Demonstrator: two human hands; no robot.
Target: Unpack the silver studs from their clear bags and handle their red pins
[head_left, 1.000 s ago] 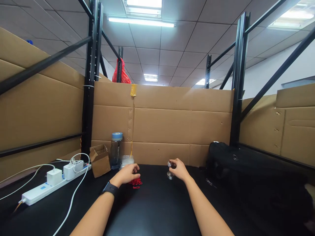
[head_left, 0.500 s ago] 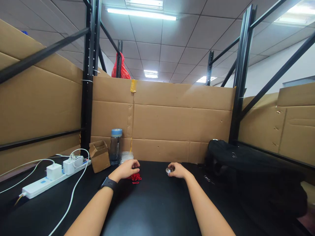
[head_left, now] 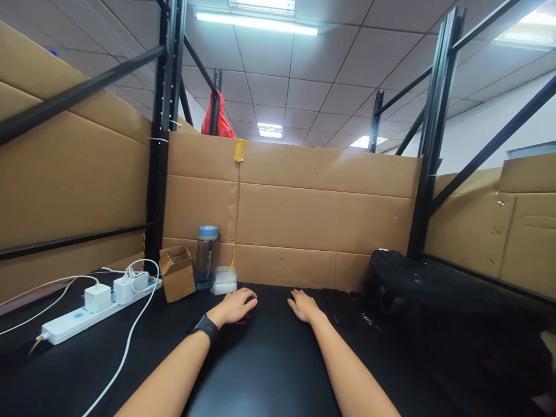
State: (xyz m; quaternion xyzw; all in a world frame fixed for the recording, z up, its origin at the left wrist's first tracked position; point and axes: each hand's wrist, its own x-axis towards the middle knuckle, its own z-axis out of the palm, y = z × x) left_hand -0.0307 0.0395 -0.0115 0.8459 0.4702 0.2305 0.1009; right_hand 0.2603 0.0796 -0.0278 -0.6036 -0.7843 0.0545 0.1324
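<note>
A black tabletop [head_left: 264,365] runs back to a tall brown cardboard panel [head_left: 282,214] standing between black metal uprights, under a tiled, lit ceiling. On it, left of the middle, lies some red cord [head_left: 241,322], mostly covered by the left hand [head_left: 234,305]; the visible strands come out on its near side and run roughly left to right, and the full long axis is hidden. The left hand is palm down, loosely bent, fingers toward the far right; I cannot tell whether they grip the cord. Well apart to its right, the right hand [head_left: 303,306] is palm down, fingers spread toward the far left, its underside hidden, so any hold cannot be told. Beyond the left hand sits a clear plastic container [head_left: 225,281], then leftward a blue-lidded bottle [head_left: 205,258], a small cardboard box [head_left: 177,273] and a white power strip [head_left: 69,329]. A black bag [head_left: 452,324] fills the right side.
</note>
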